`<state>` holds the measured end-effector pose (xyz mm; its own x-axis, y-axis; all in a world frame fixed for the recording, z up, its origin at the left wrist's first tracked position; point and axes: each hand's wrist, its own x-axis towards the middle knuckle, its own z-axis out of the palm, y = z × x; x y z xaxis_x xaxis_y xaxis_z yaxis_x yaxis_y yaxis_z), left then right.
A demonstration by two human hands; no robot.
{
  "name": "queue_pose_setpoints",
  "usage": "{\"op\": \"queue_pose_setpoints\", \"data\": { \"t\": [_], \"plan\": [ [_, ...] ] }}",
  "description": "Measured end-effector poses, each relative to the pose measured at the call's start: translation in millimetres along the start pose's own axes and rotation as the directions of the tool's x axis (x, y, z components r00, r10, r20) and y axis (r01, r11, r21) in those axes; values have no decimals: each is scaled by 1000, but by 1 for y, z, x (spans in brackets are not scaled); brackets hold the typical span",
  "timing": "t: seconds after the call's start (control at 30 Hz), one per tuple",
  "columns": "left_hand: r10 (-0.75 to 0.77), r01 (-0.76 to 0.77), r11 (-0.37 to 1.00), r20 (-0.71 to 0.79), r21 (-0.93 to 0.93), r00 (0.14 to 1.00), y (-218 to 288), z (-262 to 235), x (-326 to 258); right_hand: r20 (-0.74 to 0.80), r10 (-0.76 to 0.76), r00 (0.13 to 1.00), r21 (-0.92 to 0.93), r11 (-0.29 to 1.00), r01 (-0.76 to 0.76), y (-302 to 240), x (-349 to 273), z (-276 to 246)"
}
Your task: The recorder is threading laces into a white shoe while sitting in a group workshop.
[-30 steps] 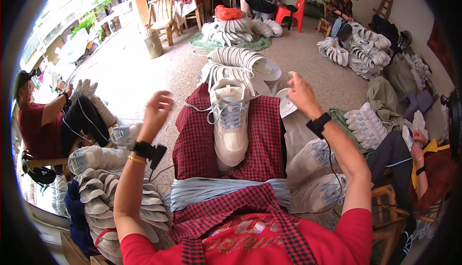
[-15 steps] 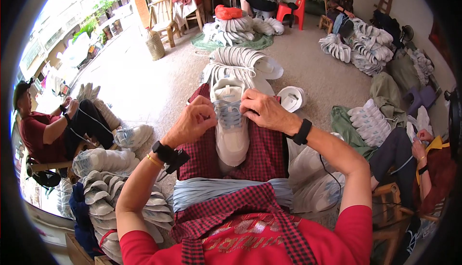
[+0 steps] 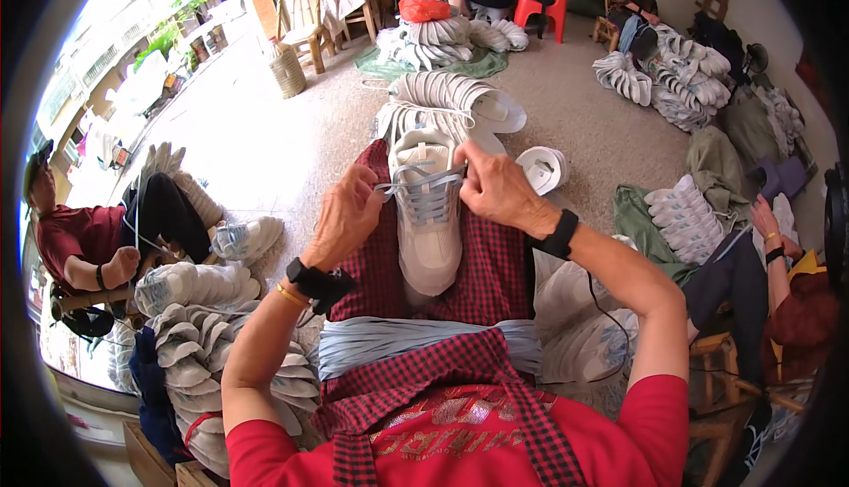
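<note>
Seated with a white shoe (image 3: 431, 261) on your lap, you are drawing blue-grey lace (image 3: 430, 208) out to both sides of its tongue (image 3: 424, 153). The shoe is lying lengthwise between your thighs on a red-and-black checked apron (image 3: 497, 270), its toe pointing toward you and its heel end reaching the apron's far edge. Your left hand (image 3: 349, 208) is pinching lace just beside the shoe's left side; your right hand (image 3: 497, 188) is gripping lace with narrowed fingers on the opposite side, close to the upper eyelets.

You are no longer holding both hands raised and well apart from the shoe, as a second ago; since the half-second mark, your fingertips are sitting slightly wider and nearer the heel. Judging by that, the work is passing from reaching to pulling, with the lower rows already crossing and the uppermost one apparently being settled.

Toward the apron's near edge, a bundle of pale blue laces (image 3: 429, 345) is lying across your lap. Beyond the far edge, a stack of white shoe uppers (image 3: 447, 91) is resting close to the heel.
</note>
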<state>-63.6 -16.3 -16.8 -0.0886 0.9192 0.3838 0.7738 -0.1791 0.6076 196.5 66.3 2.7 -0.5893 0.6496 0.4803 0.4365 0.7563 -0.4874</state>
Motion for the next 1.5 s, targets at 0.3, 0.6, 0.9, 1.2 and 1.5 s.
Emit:
{"op": "queue_pose_setpoints", "data": {
  "t": [0.3,0.6,0.9,1.2,1.5],
  "plan": [
    [141,-134,972,21,-191,990,15,-6,23,141,64,988,31,997,-69,25,9,-1],
    [433,-432,902,-77,26,898,-2,-7,7,-66,-76,995,-76,995,71,34,1,3],
    [57,48,965,386,-257,921,9,-23,22,12,-86,996,90,992,84,28,10,2],
    [94,-61,948,93,-314,991,4,-26,29,32,-185,982,-108,976,187,40,9,-1],
    [155,-110,972,217,-207,964,16,-19,42,-86,-225,971,-31,974,223,39,13,-10]
  ]
}}
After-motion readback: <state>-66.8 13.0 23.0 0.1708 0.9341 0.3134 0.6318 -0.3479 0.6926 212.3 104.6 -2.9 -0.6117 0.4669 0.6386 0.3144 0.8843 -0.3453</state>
